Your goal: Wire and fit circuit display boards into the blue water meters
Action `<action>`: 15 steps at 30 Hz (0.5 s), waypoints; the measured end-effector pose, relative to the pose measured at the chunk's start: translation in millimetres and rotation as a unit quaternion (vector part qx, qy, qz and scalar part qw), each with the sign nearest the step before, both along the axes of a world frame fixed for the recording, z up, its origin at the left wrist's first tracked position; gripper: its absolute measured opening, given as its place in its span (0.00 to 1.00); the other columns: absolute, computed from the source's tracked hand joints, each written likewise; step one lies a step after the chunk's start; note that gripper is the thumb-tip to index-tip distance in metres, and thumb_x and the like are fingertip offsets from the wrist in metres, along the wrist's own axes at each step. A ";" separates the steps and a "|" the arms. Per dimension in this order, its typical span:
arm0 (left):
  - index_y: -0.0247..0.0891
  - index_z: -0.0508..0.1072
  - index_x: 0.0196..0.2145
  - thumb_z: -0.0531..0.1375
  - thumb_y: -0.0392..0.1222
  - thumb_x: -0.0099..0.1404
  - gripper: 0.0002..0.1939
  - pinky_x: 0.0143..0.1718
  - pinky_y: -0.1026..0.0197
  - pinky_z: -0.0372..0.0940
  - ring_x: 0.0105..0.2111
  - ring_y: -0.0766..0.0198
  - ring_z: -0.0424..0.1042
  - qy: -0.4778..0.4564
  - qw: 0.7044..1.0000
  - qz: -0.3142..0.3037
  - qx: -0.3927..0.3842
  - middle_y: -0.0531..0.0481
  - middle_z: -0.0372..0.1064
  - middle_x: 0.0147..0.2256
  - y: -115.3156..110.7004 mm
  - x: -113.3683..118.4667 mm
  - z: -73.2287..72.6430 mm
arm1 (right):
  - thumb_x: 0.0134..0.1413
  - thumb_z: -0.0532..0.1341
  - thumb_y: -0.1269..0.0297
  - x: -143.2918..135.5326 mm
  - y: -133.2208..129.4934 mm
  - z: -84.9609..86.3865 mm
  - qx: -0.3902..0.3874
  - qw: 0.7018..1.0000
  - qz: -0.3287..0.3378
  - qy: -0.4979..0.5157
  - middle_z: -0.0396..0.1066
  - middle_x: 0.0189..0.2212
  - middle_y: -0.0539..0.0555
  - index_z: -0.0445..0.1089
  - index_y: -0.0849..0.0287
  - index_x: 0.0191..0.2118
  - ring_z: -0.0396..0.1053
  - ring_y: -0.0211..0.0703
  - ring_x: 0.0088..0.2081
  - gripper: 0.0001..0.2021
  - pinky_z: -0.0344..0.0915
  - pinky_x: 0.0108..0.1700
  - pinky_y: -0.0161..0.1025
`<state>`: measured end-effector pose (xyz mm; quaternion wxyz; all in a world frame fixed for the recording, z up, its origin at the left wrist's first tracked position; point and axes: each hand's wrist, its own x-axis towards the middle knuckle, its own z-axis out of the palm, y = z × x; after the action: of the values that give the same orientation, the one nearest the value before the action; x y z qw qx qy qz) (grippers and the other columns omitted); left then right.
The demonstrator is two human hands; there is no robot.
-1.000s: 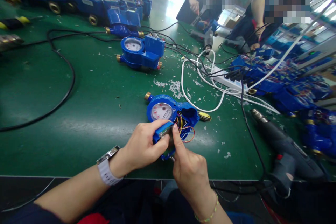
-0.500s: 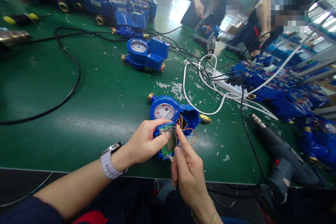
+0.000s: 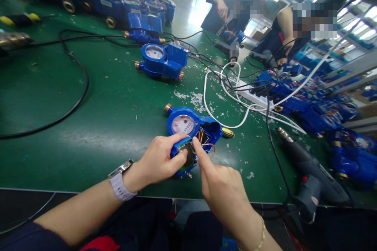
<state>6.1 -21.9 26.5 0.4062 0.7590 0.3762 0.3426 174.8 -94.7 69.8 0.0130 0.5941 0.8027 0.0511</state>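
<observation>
Seemingly seating circuit board [image 3: 190, 159] in blue cover [image 3: 174, 150]: left hand [image 3: 156, 160] grips both; right hand [image 3: 223, 185], index at edge, hold unclear; any next press calls for wires [image 3: 201, 135] clear

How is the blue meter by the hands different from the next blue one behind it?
The near water meter has an open compartment with coloured wires showing; on the far water meter, no such opening shows. The left hand holds a blue cover at the near water meter; no hand touches the far water meter. Both are blue, with a round dial and a brass fitting.
</observation>
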 end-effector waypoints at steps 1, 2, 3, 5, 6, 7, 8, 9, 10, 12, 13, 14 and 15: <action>0.32 0.76 0.43 0.53 0.40 0.62 0.16 0.37 0.59 0.70 0.36 0.54 0.78 -0.012 1.000 -0.001 -0.011 0.43 0.79 0.39 0.3 0.2 0.8 | 0.53 0.51 0.79 -1.2 -0.4 -3.8 0.019 1.000 0.012 -0.002 0.68 0.15 0.49 0.56 0.63 0.66 0.67 0.41 0.14 0.33 0.50 0.16 0.34; 0.32 0.76 0.44 0.54 0.40 0.62 0.16 0.37 0.60 0.70 0.37 0.55 0.78 -0.024 0.999 -0.003 -0.022 0.43 0.79 0.39 0.4 0.4 1.6 | 0.53 0.50 0.80 -2.0 -0.7 -7.9 0.034 0.999 0.023 0.007 0.69 0.16 0.49 0.56 0.63 0.66 0.67 0.40 0.14 0.33 0.51 0.16 0.34; 0.32 0.76 0.44 0.54 0.40 0.62 0.17 0.37 0.60 0.70 0.37 0.55 0.78 -0.036 0.999 -0.004 -0.033 0.43 0.79 0.39 0.4 0.7 2.3 | 0.54 0.50 0.79 -2.1 -0.9 -11.6 0.044 0.998 0.029 0.023 0.70 0.17 0.49 0.57 0.64 0.66 0.66 0.39 0.14 0.32 0.52 0.16 0.34; 0.31 0.76 0.45 0.54 0.41 0.62 0.17 0.39 0.60 0.71 0.38 0.54 0.78 -0.057 0.997 -0.004 -0.059 0.43 0.79 0.38 -0.2 0.8 3.1 | 0.57 0.47 0.78 -0.2 -0.3 -16.5 0.054 0.995 0.024 0.076 0.73 0.20 0.52 0.57 0.65 0.66 0.67 0.39 0.15 0.30 0.55 0.18 0.34; 0.30 0.75 0.45 0.54 0.41 0.62 0.18 0.39 0.59 0.71 0.38 0.54 0.78 -0.067 0.995 -0.004 -0.074 0.43 0.79 0.38 -0.7 0.6 3.1 | 0.59 0.47 0.77 1.8 0.6 -17.1 0.057 0.992 0.008 0.114 0.74 0.22 0.53 0.57 0.66 0.66 0.67 0.38 0.16 0.28 0.57 0.19 0.34; 0.29 0.75 0.46 0.54 0.42 0.62 0.19 0.40 0.58 0.71 0.38 0.53 0.78 -0.074 0.993 -0.003 -0.090 0.42 0.79 0.38 -1.2 0.2 2.9 | 0.62 0.46 0.76 4.2 1.8 -16.4 0.058 0.985 -0.020 0.160 0.75 0.24 0.55 0.56 0.66 0.66 0.67 0.38 0.17 0.27 0.59 0.20 0.34; 0.28 0.75 0.46 0.54 0.43 0.62 0.20 0.40 0.57 0.71 0.38 0.53 0.77 -0.078 0.991 -0.001 -0.106 0.42 0.79 0.38 -1.6 -0.5 2.5 | 0.64 0.46 0.73 6.9 3.0 -14.6 0.053 0.974 -0.055 0.215 0.75 0.24 0.55 0.56 0.65 0.66 0.66 0.38 0.17 0.26 0.60 0.21 0.35; 0.28 0.74 0.47 0.54 0.43 0.62 0.21 0.40 0.56 0.71 0.38 0.52 0.77 -0.081 0.990 0.004 -0.120 0.41 0.79 0.39 -1.8 -1.3 2.0 | 0.66 0.46 0.71 9.4 3.9 -11.9 0.041 0.955 -0.095 0.277 0.74 0.23 0.53 0.55 0.65 0.66 0.64 0.37 0.16 0.25 0.61 0.21 0.35; 0.27 0.74 0.48 0.55 0.44 0.62 0.22 0.40 0.55 0.71 0.37 0.52 0.77 -0.083 0.988 0.009 -0.132 0.40 0.78 0.39 -1.7 -2.3 1.4 | 0.67 0.46 0.68 11.6 4.5 -8.8 0.020 0.928 -0.134 0.346 0.71 0.19 0.50 0.55 0.63 0.67 0.62 0.37 0.15 0.24 0.61 0.21 0.34; 0.28 0.74 0.48 0.55 0.46 0.62 0.22 0.41 0.54 0.71 0.38 0.52 0.77 -0.089 0.984 0.017 -0.154 0.40 0.78 0.40 -1.1 -4.3 0.2 | 0.68 0.48 0.63 14.4 3.6 -3.2 -0.042 0.849 -0.200 0.487 0.61 0.14 0.43 0.53 0.58 0.67 0.57 0.34 0.13 0.24 0.59 0.19 0.32; 0.28 0.74 0.48 0.56 0.47 0.62 0.22 0.41 0.54 0.70 0.38 0.52 0.76 -0.094 0.982 0.016 -0.164 0.40 0.78 0.40 -0.6 -5.1 -0.5 | 0.68 0.49 0.60 15.2 2.2 -1.3 -0.075 0.799 -0.225 0.552 0.58 0.13 0.40 0.52 0.56 0.68 0.56 0.33 0.13 0.25 0.58 0.18 0.30; 0.29 0.74 0.48 0.56 0.47 0.62 0.22 0.41 0.54 0.70 0.38 0.52 0.76 -0.100 0.980 0.014 -0.173 0.41 0.78 0.40 -0.1 -5.8 -1.1 | 0.67 0.51 0.58 15.7 0.3 -0.4 -0.104 0.746 -0.245 0.610 0.57 0.13 0.39 0.51 0.54 0.67 0.55 0.32 0.12 0.25 0.56 0.16 0.29; 0.29 0.74 0.47 0.56 0.47 0.62 0.22 0.41 0.55 0.71 0.38 0.53 0.76 -0.106 0.978 0.010 -0.181 0.42 0.78 0.40 0.3 -6.4 -1.9 | 0.66 0.53 0.56 16.1 -1.9 -0.3 -0.130 0.694 -0.258 0.659 0.57 0.13 0.39 0.53 0.54 0.66 0.54 0.31 0.11 0.26 0.55 0.15 0.27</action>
<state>-0.3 -21.6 24.6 0.5715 0.6281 0.3941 0.3515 191.0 -96.6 69.5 -0.4295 0.6516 0.4187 -0.4644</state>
